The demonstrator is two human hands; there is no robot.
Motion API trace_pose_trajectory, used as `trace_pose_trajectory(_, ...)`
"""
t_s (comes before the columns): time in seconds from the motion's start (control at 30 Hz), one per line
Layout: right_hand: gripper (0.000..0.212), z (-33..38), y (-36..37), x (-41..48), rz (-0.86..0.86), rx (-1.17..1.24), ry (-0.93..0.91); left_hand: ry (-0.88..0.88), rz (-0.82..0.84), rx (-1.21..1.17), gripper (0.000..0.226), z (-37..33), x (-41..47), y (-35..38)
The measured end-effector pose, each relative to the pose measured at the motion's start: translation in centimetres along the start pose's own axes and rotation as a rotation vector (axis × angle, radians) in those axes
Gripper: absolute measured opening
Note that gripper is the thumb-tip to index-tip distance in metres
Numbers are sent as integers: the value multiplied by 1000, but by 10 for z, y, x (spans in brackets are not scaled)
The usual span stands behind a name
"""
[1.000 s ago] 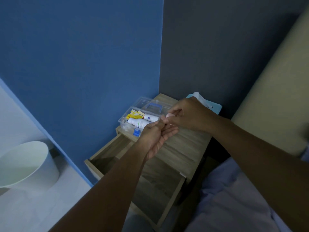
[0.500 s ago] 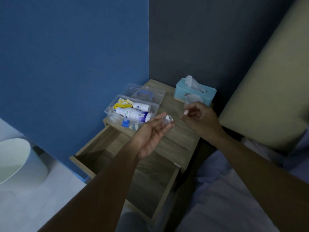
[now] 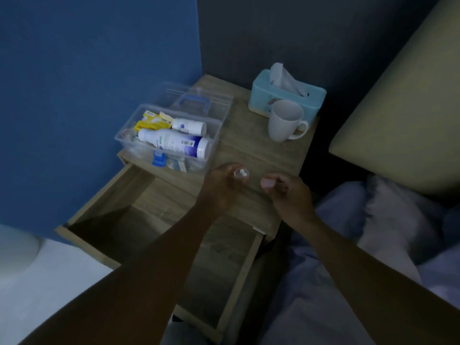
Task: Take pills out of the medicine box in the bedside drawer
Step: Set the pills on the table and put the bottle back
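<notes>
The clear medicine box (image 3: 129, 141) stands open on the bedside table top, its lid with a blue handle (image 3: 193, 103) folded back. Inside lie two white bottles (image 3: 174, 143) and yellow packets (image 3: 153, 120). My left hand (image 3: 220, 189) holds a small clear container (image 3: 241, 176) with white pills (image 3: 242, 173) visible in it, just in front of the box. My right hand (image 3: 291, 195) is beside it, fingers pinched on a small pale cap (image 3: 267, 183). The drawer (image 3: 139, 195) below is pulled out and looks bare.
A white mug (image 3: 283, 120) and a teal tissue box (image 3: 261, 95) stand at the back right of the wooden table top (image 3: 273, 158). Blue and dark walls meet behind. A bed with pale sheets (image 3: 361, 245) lies to the right, and a white bin edge (image 3: 15, 247) to the left.
My hands have come apart: the right one pulled the cap away from the container and both dropped lower over the table's front edge. The view shifted, showing the mug and tissue box.
</notes>
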State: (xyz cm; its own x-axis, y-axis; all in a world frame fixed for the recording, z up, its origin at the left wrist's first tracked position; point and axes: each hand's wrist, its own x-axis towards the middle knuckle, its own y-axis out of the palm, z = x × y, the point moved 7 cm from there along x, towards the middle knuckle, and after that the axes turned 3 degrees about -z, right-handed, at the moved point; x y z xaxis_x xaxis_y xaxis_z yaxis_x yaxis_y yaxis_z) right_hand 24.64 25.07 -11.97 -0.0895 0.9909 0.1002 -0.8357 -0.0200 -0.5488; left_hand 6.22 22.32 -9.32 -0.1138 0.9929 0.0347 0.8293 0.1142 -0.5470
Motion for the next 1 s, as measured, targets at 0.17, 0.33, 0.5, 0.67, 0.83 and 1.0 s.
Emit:
trace_pose_trajectory(0.17, 39, -12, 10, -9, -10, -49, -1, -25, 53, 52, 40, 20, -1, 23)
trace_pose_trajectory(0.33, 57, -18, 13, -19, 13, -15, -3, -22, 4, 97, 40, 23, -5, 26)
trace_pose_trajectory(0.5, 62, -19, 10, -20, 41, 86, 71, -74, 154, 77, 66, 25, -7, 26)
trace_pose_trajectory(0.67, 53, -3, 1, -26, 60, -62, -13, -10, 190, 245, 74, 28, -30, 14)
trace_pose_trajectory(0.83, 49, 19, -13, -13, 35, -230, -109, 88, 243, 626, 61, 40, -58, 9)
trace_pose_trajectory(1.0, 48, 58, -33, 28, -36, -303, -262, 99, 251, 701, 61, 35, -64, 9)
